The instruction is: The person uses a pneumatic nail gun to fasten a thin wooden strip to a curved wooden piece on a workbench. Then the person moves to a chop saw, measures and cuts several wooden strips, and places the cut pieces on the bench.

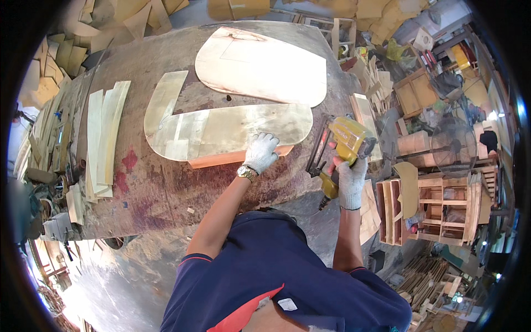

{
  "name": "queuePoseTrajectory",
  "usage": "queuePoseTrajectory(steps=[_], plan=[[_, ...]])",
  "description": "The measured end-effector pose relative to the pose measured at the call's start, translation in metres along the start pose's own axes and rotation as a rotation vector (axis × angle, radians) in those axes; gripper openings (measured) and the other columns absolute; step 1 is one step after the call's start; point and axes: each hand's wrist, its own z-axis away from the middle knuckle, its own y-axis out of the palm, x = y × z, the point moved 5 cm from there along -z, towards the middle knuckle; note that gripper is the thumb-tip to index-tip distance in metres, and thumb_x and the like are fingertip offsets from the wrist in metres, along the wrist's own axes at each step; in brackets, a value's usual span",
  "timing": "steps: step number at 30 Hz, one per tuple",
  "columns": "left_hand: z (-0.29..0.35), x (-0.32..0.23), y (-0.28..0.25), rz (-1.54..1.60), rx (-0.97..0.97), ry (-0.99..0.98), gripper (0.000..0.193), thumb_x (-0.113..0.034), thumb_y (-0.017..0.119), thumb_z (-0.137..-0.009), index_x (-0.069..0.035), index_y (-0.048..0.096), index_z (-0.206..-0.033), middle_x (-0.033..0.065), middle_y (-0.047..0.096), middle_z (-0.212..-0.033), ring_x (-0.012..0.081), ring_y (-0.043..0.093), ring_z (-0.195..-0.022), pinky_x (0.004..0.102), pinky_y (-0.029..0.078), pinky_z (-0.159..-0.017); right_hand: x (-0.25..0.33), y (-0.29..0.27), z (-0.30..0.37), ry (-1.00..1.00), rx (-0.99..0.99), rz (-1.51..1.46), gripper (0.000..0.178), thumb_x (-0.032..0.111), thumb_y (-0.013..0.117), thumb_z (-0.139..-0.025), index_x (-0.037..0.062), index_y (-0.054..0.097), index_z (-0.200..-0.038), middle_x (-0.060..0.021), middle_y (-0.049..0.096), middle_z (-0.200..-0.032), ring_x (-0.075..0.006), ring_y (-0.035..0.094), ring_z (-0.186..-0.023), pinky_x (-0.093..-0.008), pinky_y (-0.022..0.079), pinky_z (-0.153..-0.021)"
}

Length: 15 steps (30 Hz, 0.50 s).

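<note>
My left hand (261, 152), in a white knit glove, grips the near edge of an L-shaped plywood panel (221, 130), its fingers bent over the top face. Beneath that edge runs a reddish wooden strip (213, 159), partly hidden by the hand. To the right, my gloved right hand (350, 182) is closed around the handle of a yellow nail gun (349, 135). The gun is held just off the panel's right end, its long black magazine toward the panel. Behind lies a pale rounded plywood panel (265, 69), close to the L-shaped one.
The stained worktable (149, 193) carries several thin wooden strips (105, 141) at left and narrow boards (365, 119) at right. A standing fan (453, 145) and wooden frames (445, 207) are beyond its right side. Plywood offcuts (138, 22) are piled at the far side.
</note>
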Motion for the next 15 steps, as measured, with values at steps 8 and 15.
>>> queuePoseTrajectory(steps=[8, 15], plan=[[0.068, -0.140, 0.001, 0.855, 0.533, 0.128, 0.056, -0.052, 0.070, -0.097, -0.005, 0.064, -0.128, 0.0153, 0.074, -0.115, 0.0287, 0.072, -0.102, 0.0400, 0.058, -0.087, 0.066, -0.027, 0.006, -0.227, -0.367, -0.126, 0.052, 0.001, 0.066, -0.090, 0.0039, 0.051, -0.139, -0.0102, 0.069, -0.115, -0.0139, 0.060, -0.065, -0.0285, 0.051, -0.056], [0.082, -0.102, 0.049, 1.179, 0.888, -0.385, 0.053, -0.046, 0.060, -0.106, -0.003, 0.067, -0.137, 0.0125, 0.073, -0.123, 0.0194, 0.075, -0.085, 0.0343, 0.062, -0.072, 0.149, -0.105, 0.012, -0.521, -0.917, -0.008, 0.026, 0.016, 0.074, -0.090, -0.0053, 0.060, -0.081, -0.0128, 0.066, -0.074, -0.0207, 0.059, -0.062, -0.0338, 0.051, -0.063]])
